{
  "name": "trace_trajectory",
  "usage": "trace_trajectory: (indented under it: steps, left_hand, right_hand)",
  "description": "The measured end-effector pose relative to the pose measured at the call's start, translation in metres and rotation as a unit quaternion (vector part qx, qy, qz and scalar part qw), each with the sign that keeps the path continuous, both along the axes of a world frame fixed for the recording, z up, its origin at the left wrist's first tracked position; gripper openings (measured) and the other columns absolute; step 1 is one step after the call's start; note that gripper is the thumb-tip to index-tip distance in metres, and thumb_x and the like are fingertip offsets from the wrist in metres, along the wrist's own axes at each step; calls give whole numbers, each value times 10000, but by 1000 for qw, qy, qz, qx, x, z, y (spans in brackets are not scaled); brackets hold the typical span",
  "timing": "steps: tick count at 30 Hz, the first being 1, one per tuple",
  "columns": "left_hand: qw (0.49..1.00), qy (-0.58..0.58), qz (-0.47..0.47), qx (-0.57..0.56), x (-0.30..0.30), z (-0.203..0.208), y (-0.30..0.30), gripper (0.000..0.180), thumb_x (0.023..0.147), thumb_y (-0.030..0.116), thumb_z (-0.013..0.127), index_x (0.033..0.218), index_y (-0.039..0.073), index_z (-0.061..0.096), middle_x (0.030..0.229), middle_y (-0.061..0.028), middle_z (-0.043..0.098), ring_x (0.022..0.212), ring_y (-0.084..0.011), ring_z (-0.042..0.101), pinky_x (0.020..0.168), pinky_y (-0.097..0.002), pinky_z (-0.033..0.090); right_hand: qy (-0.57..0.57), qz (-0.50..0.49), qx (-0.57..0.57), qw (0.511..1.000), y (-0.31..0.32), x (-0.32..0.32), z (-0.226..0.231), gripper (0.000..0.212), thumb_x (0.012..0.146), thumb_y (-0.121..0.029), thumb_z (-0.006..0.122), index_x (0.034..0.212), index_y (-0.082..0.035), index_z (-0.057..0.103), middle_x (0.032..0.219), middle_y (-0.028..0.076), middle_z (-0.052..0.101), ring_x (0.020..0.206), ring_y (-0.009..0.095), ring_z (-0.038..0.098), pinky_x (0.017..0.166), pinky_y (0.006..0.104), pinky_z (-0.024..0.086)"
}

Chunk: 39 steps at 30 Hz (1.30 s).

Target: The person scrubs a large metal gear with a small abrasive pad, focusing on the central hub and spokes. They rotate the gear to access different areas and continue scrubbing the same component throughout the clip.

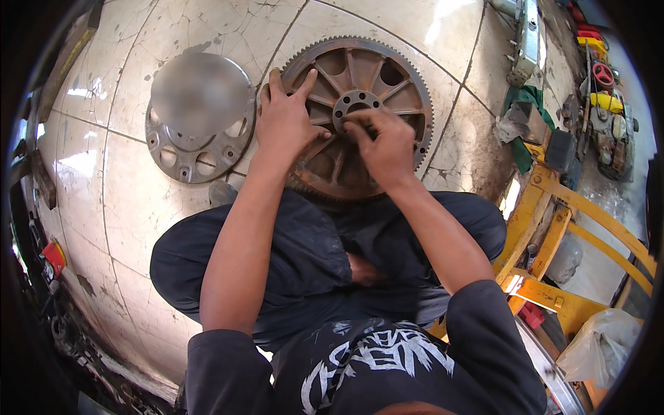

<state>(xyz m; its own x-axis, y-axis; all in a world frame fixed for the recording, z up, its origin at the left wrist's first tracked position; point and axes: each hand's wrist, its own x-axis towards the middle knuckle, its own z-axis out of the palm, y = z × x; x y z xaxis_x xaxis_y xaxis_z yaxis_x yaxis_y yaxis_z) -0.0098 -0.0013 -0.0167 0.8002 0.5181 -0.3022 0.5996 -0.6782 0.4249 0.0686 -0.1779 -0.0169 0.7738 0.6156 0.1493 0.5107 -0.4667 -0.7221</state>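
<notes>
A large, rust-brown, round metal wheel with a toothed rim (358, 77) lies flat on the cream tiled floor (76, 162), just beyond the person's folded legs in dark trousers (290, 235). Broad spokes run from its rim to a dark grey metal hub ring with round holes (355, 97).

The left hand (285, 121) is spread wide over the left side of the wheel, its fingers pointing away along the rim and its thumb reaching in toward the hub ring. The right hand (386, 142) is curled narrow over the right side of the hub ring, thumb and fingers drawn close together; whether it grips something small cannot be told.

To the left of the wheel, near the left hand, a silver-grey round metal plate with cut-out openings (197, 153) lies on the floor; its far part is blurred. A small grey lump (221, 194) sits at the near side of the plate, beside the person's left knee.

On the right, well apart from the wheel, stands a yellow-painted metal frame (559, 232), with a translucent plastic bag (603, 342) at its near end and a dark green cloth (523, 155) at its far end.
</notes>
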Motion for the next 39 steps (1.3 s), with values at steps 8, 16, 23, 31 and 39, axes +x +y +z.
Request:
trace_trajectory:
  steps: [8,16,23,31,39]
  left_hand:
    - [979,-180,59,-71,11,-1,8,665,735,457,961,1321,197,780,1466,-270,598,1432,-426,523,1157,-485,471]
    - [942,-246,79,-213,10,9,15,449,831,465,904,1120,125,863,1300,-174,729,1250,-313,671,1058,-419,526]
    - [941,-204,26,-267,9,29,19,462,883,418,881,1203,89,826,1188,-138,783,1114,-261,734,952,-375,577]
    - [848,-194,85,-486,10,31,9,376,942,243,855,1223,2,786,1054,-66,803,967,-116,733,816,-288,606]
    - [810,-217,65,-541,8,6,5,300,949,212,846,1168,9,810,1055,-56,806,976,-132,733,882,-294,578]
  right_hand:
    - [122,-27,-4,992,10,33,22,198,954,-197,803,1064,-33,813,996,169,795,848,277,769,771,372,574]
    - [194,-2,51,980,11,39,24,243,903,-202,862,1099,-62,833,1035,104,808,932,201,751,862,333,556]
    - [279,-5,121,953,11,40,22,221,913,-198,861,1084,-59,846,1068,69,806,989,160,739,906,309,554]
    - [380,14,133,915,8,44,27,266,917,-175,865,1139,-33,824,1083,69,801,994,148,741,912,279,565]
    - [496,35,82,864,1,59,30,337,921,-146,856,1217,0,789,1077,75,807,985,138,751,900,291,590]
